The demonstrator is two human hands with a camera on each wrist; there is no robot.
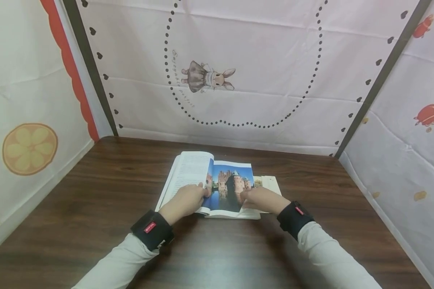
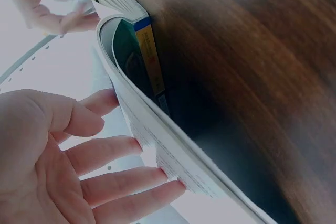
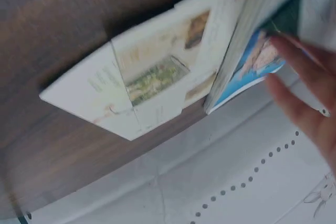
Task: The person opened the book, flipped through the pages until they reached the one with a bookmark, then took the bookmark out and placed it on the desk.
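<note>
On the dark wooden table (image 1: 94,200), near its middle, lies the open book (image 1: 217,184) I am working on. My left hand (image 1: 186,198) rests with nearly straight fingers on the left block of pages, pinning it flat, I judge, so the spine stays open. My right hand (image 1: 262,198) touches the picture page's outer edge; whether it pinches it I cannot tell. That glossy page shows a castle over water.

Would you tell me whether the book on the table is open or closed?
Open: the book lies spread on the table, castle photo facing up, left hand and right hand on its pages.
</note>
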